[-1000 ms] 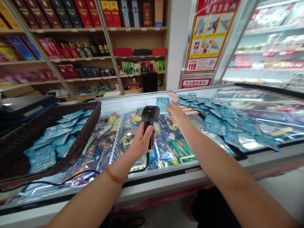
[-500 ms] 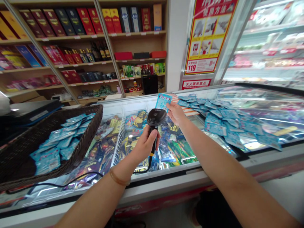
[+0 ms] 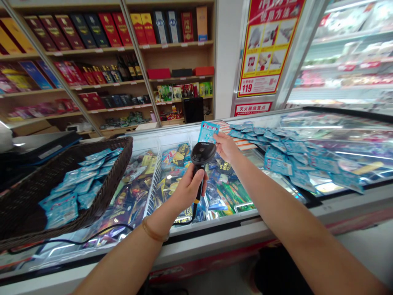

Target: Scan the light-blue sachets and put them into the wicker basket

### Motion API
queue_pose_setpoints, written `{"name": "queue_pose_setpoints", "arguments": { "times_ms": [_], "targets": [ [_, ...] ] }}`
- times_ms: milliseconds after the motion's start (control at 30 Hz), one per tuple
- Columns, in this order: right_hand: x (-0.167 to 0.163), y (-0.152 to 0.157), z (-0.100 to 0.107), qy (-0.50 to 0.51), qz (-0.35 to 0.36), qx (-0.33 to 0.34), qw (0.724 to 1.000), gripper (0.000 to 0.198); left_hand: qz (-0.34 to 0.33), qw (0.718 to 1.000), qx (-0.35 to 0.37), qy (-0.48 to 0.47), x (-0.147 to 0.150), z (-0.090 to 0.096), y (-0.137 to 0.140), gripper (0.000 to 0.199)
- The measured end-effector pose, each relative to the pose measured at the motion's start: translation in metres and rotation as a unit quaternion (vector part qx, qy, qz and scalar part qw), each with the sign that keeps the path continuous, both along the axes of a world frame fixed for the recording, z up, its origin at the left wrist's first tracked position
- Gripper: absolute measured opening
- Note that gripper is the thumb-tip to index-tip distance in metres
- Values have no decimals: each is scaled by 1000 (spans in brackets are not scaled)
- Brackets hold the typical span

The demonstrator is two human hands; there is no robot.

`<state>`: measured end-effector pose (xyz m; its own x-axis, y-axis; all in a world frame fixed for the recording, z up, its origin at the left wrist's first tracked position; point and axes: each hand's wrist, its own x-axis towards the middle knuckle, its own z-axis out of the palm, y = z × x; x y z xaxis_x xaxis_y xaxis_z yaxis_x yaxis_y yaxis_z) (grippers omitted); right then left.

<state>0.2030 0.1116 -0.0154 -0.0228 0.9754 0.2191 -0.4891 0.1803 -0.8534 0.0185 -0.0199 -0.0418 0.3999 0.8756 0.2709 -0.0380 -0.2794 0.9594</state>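
My left hand (image 3: 190, 188) is wrapped round the handle of a black barcode scanner (image 3: 202, 152), its head tilted up and away from me. Just beyond the scanner, my right hand (image 3: 226, 146) pinches a light blue packet (image 3: 208, 132) by its right edge. The scanner's head hides the packet's lower part. To the right, a spread pile of similar blue packets (image 3: 294, 151) lies on the freezer's glass top. More blue packets (image 3: 76, 180) sit in a dark brown woven basket (image 3: 123, 164) on the left.
Beneath my hands is a glass-topped chest freezer (image 3: 215, 241) full of wrapped ice creams. The scanner's black cable (image 3: 89, 237) runs left along its front. Shelves of boxes and bottles (image 3: 113, 69) stand behind, beside a red and yellow poster (image 3: 267, 53).
My right hand has shifted the blue packet slightly left, closer behind the scanner head. The scanner has barely moved, and both hands keep their hold.
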Motion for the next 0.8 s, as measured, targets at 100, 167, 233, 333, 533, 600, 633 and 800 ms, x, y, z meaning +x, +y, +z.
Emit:
{"name": "queue_pose_setpoints", "arguments": {
  "times_ms": [100,167,233,333,533,600,633,800],
  "targets": [
    [-1,-1,1,-16,-16,-7,1000,19,2,1000,1,8,0,-2,1,50],
    [-1,-3,2,-27,-23,-9,999,20,6,1000,-1,11,0,-1,1,50],
    [-2,-4,3,-35,-25,-12,999,22,7,1000,-4,11,0,0,1,50],
    [-3,-6,4,-39,-24,-14,999,22,6,1000,-8,4,1,2,1,50],
    [-6,-5,0,-32,-37,-38,998,16,35,999,-33,-13,4,3,-1,51],
    [-14,-4,-3,-35,-45,-70,996,14,94,993,-58,-50,4,8,-2,53],
    [-20,-3,-4,-39,-48,-88,994,13,131,986,-73,-73,2,12,-2,53],
    [-74,7,10,-59,-32,-158,985,15,299,930,-110,-185,-36,46,-1,47]
  ]
}}
